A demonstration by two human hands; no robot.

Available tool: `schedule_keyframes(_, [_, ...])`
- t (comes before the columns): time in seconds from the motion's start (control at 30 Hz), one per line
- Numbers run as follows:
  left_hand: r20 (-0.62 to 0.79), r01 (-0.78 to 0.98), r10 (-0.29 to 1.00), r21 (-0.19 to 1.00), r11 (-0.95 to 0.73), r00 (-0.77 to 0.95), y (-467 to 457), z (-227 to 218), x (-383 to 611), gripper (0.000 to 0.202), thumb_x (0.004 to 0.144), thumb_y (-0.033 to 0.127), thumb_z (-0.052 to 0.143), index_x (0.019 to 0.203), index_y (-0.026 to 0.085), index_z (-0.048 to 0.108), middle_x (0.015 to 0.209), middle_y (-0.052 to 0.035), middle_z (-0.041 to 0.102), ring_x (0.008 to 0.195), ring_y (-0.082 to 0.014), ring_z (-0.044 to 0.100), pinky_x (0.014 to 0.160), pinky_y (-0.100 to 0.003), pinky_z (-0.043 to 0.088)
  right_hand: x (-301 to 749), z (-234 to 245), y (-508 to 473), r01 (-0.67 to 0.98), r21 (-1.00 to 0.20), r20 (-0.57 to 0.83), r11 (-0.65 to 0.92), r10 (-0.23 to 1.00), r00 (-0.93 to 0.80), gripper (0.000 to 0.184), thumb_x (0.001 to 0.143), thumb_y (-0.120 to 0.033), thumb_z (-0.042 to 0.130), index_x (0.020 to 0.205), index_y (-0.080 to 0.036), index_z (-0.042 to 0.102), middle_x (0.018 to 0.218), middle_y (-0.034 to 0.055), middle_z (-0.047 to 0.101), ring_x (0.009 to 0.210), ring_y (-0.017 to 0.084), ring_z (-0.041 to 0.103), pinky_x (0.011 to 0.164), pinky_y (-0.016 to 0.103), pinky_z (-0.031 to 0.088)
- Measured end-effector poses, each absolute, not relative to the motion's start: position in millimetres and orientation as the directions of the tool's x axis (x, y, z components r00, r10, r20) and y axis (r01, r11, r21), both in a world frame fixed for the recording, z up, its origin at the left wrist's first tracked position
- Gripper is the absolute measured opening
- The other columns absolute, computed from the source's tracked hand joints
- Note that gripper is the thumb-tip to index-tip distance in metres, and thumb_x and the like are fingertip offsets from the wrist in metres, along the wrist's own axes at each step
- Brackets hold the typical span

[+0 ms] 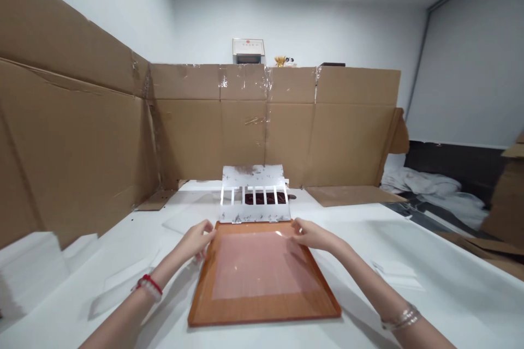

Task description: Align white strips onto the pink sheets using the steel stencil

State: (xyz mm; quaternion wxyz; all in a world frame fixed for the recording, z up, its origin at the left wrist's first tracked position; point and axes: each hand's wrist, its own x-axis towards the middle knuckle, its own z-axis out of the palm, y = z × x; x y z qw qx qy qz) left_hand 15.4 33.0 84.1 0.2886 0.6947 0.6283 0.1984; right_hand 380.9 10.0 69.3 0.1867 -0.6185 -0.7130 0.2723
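In front of me on the white table lies a flat orange-brown board (266, 308) with raised side edges. A pinkish, slightly glossy rectangle (262, 267) covers its middle. My left hand (198, 240) has its fingers curled at the board's far left corner. At the far right corner, my right hand (307, 233) closes its thumb and fingers on the edge. Behind the board's far edge, a white slotted panel (254, 212) with dark smudges stands tilted up. Through its slots shows a dark brown object (266, 198), partly hidden.
Tall cardboard walls (188, 131) enclose the table's left and back. White stacked sheets (33, 267) stand at the left. Clear flat pieces (123, 283) lie beside my left arm, and thin white sheets (397, 274) lie beyond my right forearm. White cloth (434, 191) is heaped at the right.
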Motion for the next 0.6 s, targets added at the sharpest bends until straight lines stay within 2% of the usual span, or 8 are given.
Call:
schedule_keyframes(0.07, [0.0, 0.793, 0.974, 0.58, -0.184, 0.225, 31, 91, 12, 0.041, 0.102, 0.041, 0.069, 0.136, 0.019, 0.061, 0.136, -0.0109, 0.064, 0.114, -0.0264, 0.068, 0.096, -0.048, 0.061, 378, 80, 4, 0.819, -0.55, -0.03, 0.161, 0.977, -0.212, 0.04, 0.102, -0.037, 0.069, 0.138, -0.021, 0.063, 0.147, 0.0118, 0.06, 0.126, 0.029, 0.063, 0.105, 0.054, 0.055])
schedule_keyframes(0.13, [0.046, 0.795, 0.926, 0.498, -0.347, 0.375, 29, 95, 18, 0.043, 0.102, 0.04, 0.07, 0.139, 0.021, 0.061, 0.146, -0.0119, 0.059, 0.125, -0.0295, 0.064, 0.104, -0.053, 0.057, 368, 89, 2, 0.832, -0.498, -0.047, 0.244, 0.95, -0.307, 0.045, 0.1, -0.036, 0.071, 0.142, -0.022, 0.061, 0.152, 0.0124, 0.056, 0.133, 0.032, 0.059, 0.109, 0.057, 0.052])
schedule_keyframes(0.27, [-0.059, 0.742, 0.781, 0.362, -0.564, 0.622, 31, 91, 51, 0.046, 0.1, 0.04, 0.072, 0.141, 0.022, 0.06, 0.154, -0.0124, 0.054, 0.135, -0.0328, 0.057, 0.112, -0.059, 0.051, 341, 98, 9, 0.825, -0.426, -0.181, 0.372, 0.858, -0.481, 0.049, 0.099, -0.037, 0.072, 0.144, -0.021, 0.06, 0.155, 0.0128, 0.054, 0.138, 0.034, 0.056, 0.112, 0.06, 0.048])
schedule_keyframes(0.43, [-0.228, 0.737, 0.702, 0.251, -0.627, 0.675, 47, 86, 79, 0.046, 0.1, 0.041, 0.072, 0.14, 0.02, 0.061, 0.147, -0.0122, 0.059, 0.13, -0.0316, 0.061, 0.107, -0.057, 0.054, 327, 93, 21, 0.852, -0.343, -0.296, 0.395, 0.816, -0.497, 0.053, 0.098, -0.039, 0.074, 0.146, -0.022, 0.059, 0.16, 0.0135, 0.05, 0.142, 0.036, 0.052, 0.115, 0.063, 0.045])
schedule_keyframes(0.6, [-0.292, 0.774, 0.719, 0.174, -0.609, 0.631, 50, 87, 84, 0.047, 0.1, 0.041, 0.071, 0.141, 0.02, 0.06, 0.149, -0.0125, 0.058, 0.13, -0.0318, 0.061, 0.107, -0.057, 0.055, 321, 84, 22, 0.89, -0.286, -0.317, 0.355, 0.842, -0.438, 0.054, 0.099, -0.04, 0.072, 0.148, -0.022, 0.057, 0.16, 0.0135, 0.049, 0.143, 0.036, 0.051, 0.115, 0.064, 0.044])
